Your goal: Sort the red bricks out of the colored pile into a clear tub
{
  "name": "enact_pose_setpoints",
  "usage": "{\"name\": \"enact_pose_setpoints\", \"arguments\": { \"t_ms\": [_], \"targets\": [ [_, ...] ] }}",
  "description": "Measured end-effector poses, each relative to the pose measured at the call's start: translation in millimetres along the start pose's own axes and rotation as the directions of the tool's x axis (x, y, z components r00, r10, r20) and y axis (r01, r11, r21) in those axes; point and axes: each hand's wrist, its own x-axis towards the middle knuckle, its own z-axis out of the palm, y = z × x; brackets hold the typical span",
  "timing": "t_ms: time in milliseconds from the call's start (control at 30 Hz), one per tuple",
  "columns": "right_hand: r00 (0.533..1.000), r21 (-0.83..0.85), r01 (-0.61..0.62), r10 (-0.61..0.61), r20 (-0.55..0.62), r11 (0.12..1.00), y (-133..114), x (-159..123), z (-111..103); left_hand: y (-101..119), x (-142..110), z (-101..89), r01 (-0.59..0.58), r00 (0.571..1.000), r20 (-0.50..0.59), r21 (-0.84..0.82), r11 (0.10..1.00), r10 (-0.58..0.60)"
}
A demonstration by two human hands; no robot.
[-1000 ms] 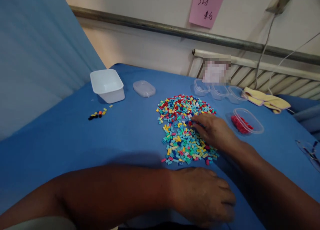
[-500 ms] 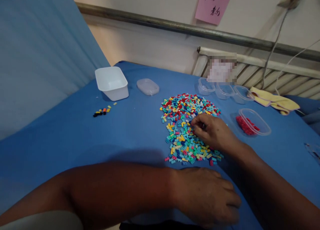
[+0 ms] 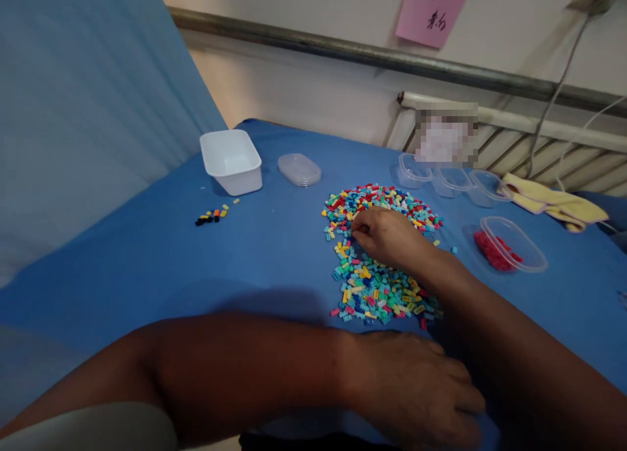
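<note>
Right hand [image 3: 389, 237] has bricks [image 3: 375, 288] beneath and around it.

A plain, pale-grey sleeve [image 3: 105, 430] covers the arm above the left elbow [image 3: 147, 366]; the left hand [image 3: 416, 386] and right hand [image 3: 392, 239] are bare.

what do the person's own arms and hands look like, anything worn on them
Both the left hand and right hand are ungloved, with no watch or bracelet visible. A plain, pale greyish sleeve edges the left arm; the right forearm shows no sleeve.
</note>
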Motion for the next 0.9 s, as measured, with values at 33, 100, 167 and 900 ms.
{"name": "enact_pose_setpoints", "arguments": {
  "t_ms": [33, 100, 167, 900],
  "targets": [
    [1.0, -0.031, 0.014, -0.013, 0.022, 0.999, -1, 3, 0, 0, 0, 1.1, 0.003, 1.0, -0.004, 0.0, 1.0, -0.003],
    [0.998, -0.068, 0.043, -0.04, 0.05, 0.997, -1, 7, -1, 0, 0, 2.6, 0.004, 1.0, -0.014, 0.004, 1.0, -0.004],
    [0.996, -0.079, 0.044, -0.038, 0.077, 0.996, 0, 7, -3, 0, 0, 2.9, 0.001, 1.0, -0.019, 0.008, 1.0, -0.001],
    [0.999, 0.055, -0.014, 0.017, -0.052, 0.998, 19, 1, -27, -1, 2, 1.3, -0.009, 1.0, 0.001, 0.002, 1.0, 0.009]
  ]
}}
